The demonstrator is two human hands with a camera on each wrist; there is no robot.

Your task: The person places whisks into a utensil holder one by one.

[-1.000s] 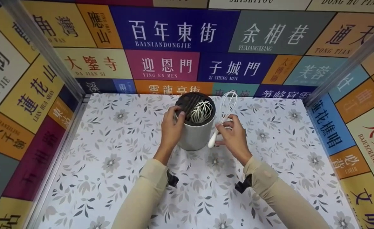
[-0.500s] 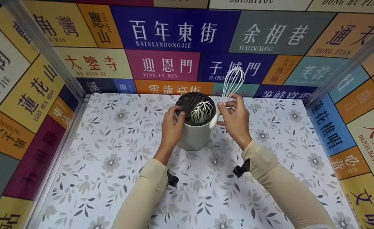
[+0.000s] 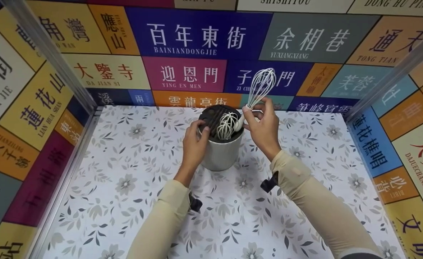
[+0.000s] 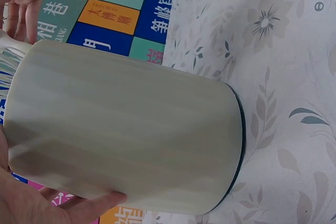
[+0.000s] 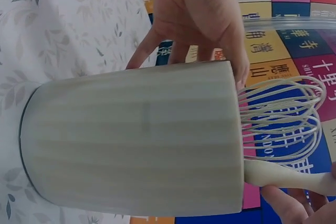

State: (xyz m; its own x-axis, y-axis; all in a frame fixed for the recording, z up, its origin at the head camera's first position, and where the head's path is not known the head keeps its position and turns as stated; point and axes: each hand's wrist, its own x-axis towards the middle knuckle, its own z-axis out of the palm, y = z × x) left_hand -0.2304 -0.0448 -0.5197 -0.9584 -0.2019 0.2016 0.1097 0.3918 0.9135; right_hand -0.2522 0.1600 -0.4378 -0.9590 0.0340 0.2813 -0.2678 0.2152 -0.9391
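Observation:
A pale grey-white utensil holder (image 3: pixel 220 156) stands upright, with a dark slotted insert (image 3: pixel 210 117) in its top. My left hand (image 3: pixel 194 142) grips the holder at its left rim, thumb on the near side; in the left wrist view its fingers lie along the wall. One whisk (image 3: pixel 226 126) sits in the holder, its wire loops above the rim. My right hand (image 3: pixel 264 129) pinches a second white whisk (image 3: pixel 262 84) near where wires meet handle. Its wires point up and its handle (image 5: pixel 289 176) tilts down to the holder's right rim. Whether the handle tip is inside a slot is hard to tell.
The holder stands on a white tabletop with a grey leaf and flower print (image 3: pixel 125 184). Colourful printed panels (image 3: pixel 184 73) close off the back and both sides, with clear strips (image 3: pixel 394 64) at the corners.
My right hand has raised the whisk from beside the holder, then moved it left so its handle end is over the rim. The left hand has stayed on the holder.

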